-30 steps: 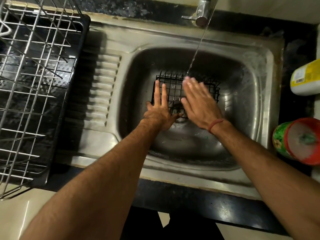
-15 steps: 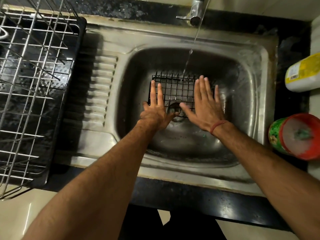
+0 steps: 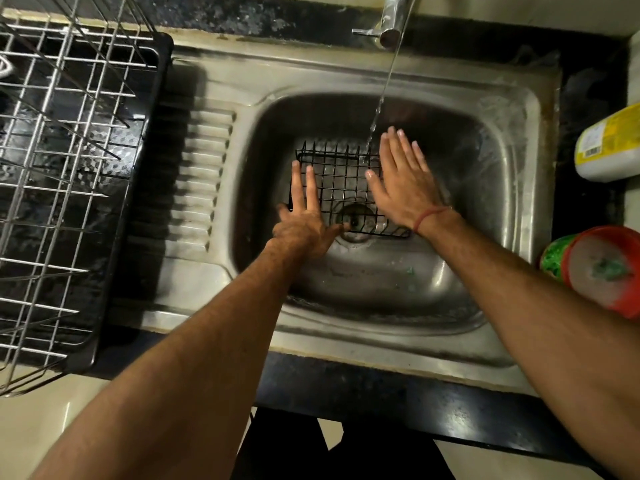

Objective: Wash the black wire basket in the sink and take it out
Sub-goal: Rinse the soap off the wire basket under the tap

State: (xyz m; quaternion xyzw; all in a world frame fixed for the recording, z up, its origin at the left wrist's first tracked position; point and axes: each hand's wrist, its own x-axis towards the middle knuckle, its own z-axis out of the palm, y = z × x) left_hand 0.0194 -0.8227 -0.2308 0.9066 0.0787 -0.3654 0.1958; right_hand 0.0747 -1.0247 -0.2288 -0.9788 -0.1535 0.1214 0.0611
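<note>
Rinsing under way: the black wire basket (image 3: 341, 188) is lying in the centre of the sink (image 3: 512, 188) bowl, directly over the drain (image 3: 355, 218), with a thin stream of water (image 3: 381, 98) from the tap (image 3: 393, 20) at the top of the frame falling onto its far right corner. Risks as I judge them: neither hand is actually gripping the wire, so the wet basket is likely to skate across the slick steel if pressed unevenly; the open grid is inviting a fingertip to slip between wires and catch; and lifting it out with flat, wet palms is risking a drop back into the bowl, with splash toward the yellow bottle (image 3: 609, 143) and the red-lidded tub (image 3: 606, 271) at the right edge. Left hand (image 3: 304, 223) is reaching in from lower left, palm down, fingers (image 3: 304, 188) straight and released, lying on the basket's left edge, thumb spread toward the drain. Right hand (image 3: 403, 183) is coming in from lower right, also flat and released, fingers together, covering the basket's right side; whether it is pressing or only hovering, cannot tell. The dish rack (image 3: 69, 168) is sitting at the left of the frame.
</note>
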